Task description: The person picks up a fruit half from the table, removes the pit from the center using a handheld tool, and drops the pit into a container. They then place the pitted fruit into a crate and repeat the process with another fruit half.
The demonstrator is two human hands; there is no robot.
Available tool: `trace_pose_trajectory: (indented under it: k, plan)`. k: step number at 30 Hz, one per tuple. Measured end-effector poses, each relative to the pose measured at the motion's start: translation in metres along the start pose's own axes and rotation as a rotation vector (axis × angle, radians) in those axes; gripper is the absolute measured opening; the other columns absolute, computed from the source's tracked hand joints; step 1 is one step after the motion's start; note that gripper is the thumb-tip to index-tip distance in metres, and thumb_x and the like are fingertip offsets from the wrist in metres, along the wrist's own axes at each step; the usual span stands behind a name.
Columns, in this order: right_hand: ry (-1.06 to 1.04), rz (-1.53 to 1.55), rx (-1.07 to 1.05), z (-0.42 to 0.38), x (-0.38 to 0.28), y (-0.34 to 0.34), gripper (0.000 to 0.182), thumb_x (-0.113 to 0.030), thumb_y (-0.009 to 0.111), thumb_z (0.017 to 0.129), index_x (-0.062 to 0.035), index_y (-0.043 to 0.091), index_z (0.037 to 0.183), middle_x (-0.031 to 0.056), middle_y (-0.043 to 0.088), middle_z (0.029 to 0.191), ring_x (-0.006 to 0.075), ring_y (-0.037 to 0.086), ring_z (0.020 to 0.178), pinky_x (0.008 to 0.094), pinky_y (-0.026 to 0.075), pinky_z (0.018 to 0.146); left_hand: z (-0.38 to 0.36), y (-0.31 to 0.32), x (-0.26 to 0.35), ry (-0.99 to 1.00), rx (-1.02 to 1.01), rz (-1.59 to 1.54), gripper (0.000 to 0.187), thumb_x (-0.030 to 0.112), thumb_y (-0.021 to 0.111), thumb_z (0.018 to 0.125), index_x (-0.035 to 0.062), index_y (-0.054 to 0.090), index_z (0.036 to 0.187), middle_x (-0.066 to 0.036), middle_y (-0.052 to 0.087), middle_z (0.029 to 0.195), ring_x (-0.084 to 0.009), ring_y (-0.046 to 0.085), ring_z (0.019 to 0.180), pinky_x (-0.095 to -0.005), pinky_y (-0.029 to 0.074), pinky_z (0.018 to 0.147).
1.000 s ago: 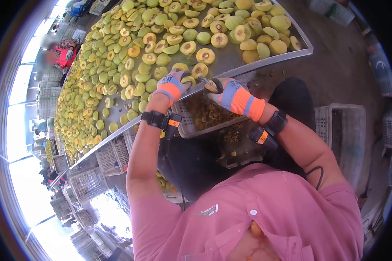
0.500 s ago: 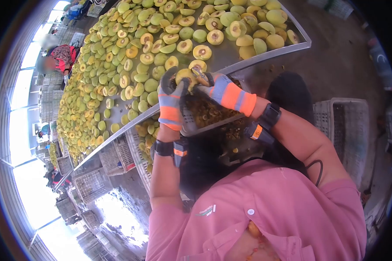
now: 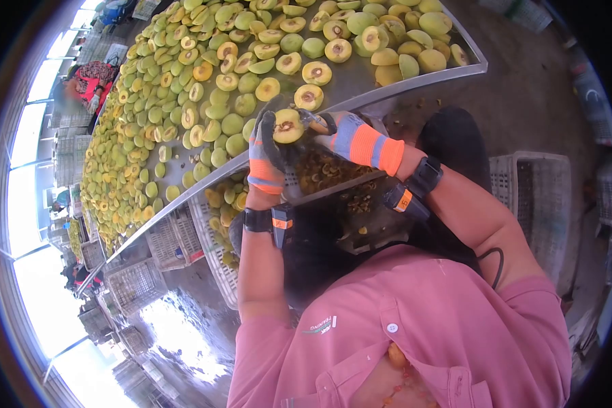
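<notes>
- The metal table (image 3: pixel 449 73) bore many fruit halves.
- Below the hands sat a crate (image 3: pixel 336 188).
- The left hand (image 3: pixel 264 155) gripped a fruit half (image 3: pixel 287 128), cut face up, off the table; the right hand (image 3: pixel 350 138) closed round a small tool (image 3: pixel 311 122).
- Coring seemed underway; the next move called for a steady hold around the brown centre (image 3: pixel 287 126).
</notes>
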State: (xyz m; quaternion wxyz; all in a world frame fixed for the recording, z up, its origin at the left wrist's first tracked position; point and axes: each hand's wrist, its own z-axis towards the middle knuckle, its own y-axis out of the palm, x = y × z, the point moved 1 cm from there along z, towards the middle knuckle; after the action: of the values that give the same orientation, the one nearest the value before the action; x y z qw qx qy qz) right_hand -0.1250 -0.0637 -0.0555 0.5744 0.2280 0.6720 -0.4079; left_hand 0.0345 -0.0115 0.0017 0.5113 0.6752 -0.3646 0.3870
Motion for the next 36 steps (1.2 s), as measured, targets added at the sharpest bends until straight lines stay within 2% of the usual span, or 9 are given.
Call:
trace_pose_trajectory:
  k: [6,9,13,17,22,28,31,33,36]
  plan:
    - [0.178,-0.165,-0.044,-0.009,-0.025,-0.01,0.035,-0.029,0.066,0.079,0.0038,0.063,0.092,0.0251,0.064,0.086,0.0408,0.061,0.086,0.0435,0.048,0.076,-0.003,0.006,-0.001,-0.027,-0.013,0.045,0.036,0.027,0.043,0.099,0.0046,0.055,0.124,-0.007,0.063,0.106,-0.016,0.063,0.089,-0.0276,0.053,0.07]
    - [0.106,-0.2,-0.029,-0.005,-0.012,-0.004,0.033,-0.024,0.067,0.078,-0.0014,0.063,0.102,0.0216,0.065,0.085,0.0363,0.062,0.078,0.0411,0.049,0.072,-0.006,0.009,-0.003,-0.018,0.007,0.098,0.036,0.029,0.044,0.098,0.0053,0.056,0.123,-0.006,0.063,0.103,-0.0151,0.062,0.088,-0.0254,0.052,0.068]
    - [0.124,-0.21,-0.041,-0.004,-0.005,0.001,0.037,-0.03,0.066,0.079,0.0029,0.062,0.095,0.0258,0.064,0.094,0.0421,0.06,0.091,0.0442,0.049,0.078,-0.003,0.006,-0.011,-0.04,0.032,-0.007,0.031,0.027,0.047,0.097,0.0065,0.058,0.117,-0.005,0.062,0.1,-0.0145,0.062,0.087,-0.0257,0.051,0.07]
    - [0.181,-0.277,-0.059,-0.012,-0.033,-0.001,0.037,-0.031,0.064,0.08,0.0019,0.062,0.098,0.0257,0.064,0.097,0.0415,0.061,0.094,0.0451,0.049,0.081,0.002,0.0,-0.032,0.364,0.084,0.288,0.028,0.016,0.05,0.096,0.0036,0.054,0.121,-0.01,0.06,0.108,-0.0194,0.059,0.097,-0.0309,0.049,0.082]
    - [0.188,-0.35,-0.019,-0.011,-0.033,0.004,0.035,-0.03,0.062,0.081,0.0004,0.062,0.1,0.025,0.064,0.1,0.0405,0.061,0.095,0.045,0.05,0.083,0.009,0.009,-0.043,0.29,0.246,0.092,0.026,0.021,0.05,0.098,0.0026,0.056,0.115,-0.008,0.059,0.104,-0.0171,0.057,0.094,-0.03,0.048,0.085]
    - [0.119,-0.371,-0.021,-0.011,-0.035,0.01,0.036,-0.031,0.062,0.082,0.0005,0.062,0.099,0.0246,0.065,0.098,0.0404,0.062,0.094,0.0451,0.05,0.082,0.007,0.014,-0.044,0.426,0.217,0.291,0.027,0.023,0.049,0.099,0.0014,0.057,0.113,-0.007,0.059,0.104,-0.0146,0.057,0.093,-0.0293,0.048,0.083]
    - [0.096,-0.298,-0.024,-0.007,-0.038,0.004,0.038,-0.033,0.063,0.081,0.0023,0.062,0.097,0.0255,0.065,0.093,0.0414,0.062,0.091,0.0448,0.051,0.078,0.012,0.01,-0.035,0.381,0.222,0.239,0.026,0.019,0.047,0.099,-0.0006,0.056,0.113,-0.011,0.06,0.108,-0.0207,0.058,0.096,-0.0317,0.048,0.085]
    - [0.032,-0.063,0.088,0.002,-0.018,0.012,0.039,-0.033,0.065,0.079,0.0035,0.062,0.094,0.0261,0.065,0.089,0.0423,0.062,0.089,0.0443,0.051,0.075,0.0,0.023,-0.014,0.554,0.185,0.477,0.027,0.018,0.046,0.098,-0.0019,0.055,0.115,-0.015,0.059,0.111,-0.026,0.059,0.098,-0.0336,0.048,0.086]
    - [0.083,-0.007,0.071,0.0,-0.008,0.014,0.041,-0.032,0.069,0.076,0.0055,0.063,0.09,0.0273,0.064,0.084,0.0434,0.062,0.085,0.0438,0.05,0.072,-0.005,0.029,-0.009,0.63,0.14,0.59,0.029,0.017,0.046,0.097,-0.0029,0.053,0.117,-0.019,0.059,0.113,-0.0327,0.058,0.101,-0.0362,0.048,0.088]
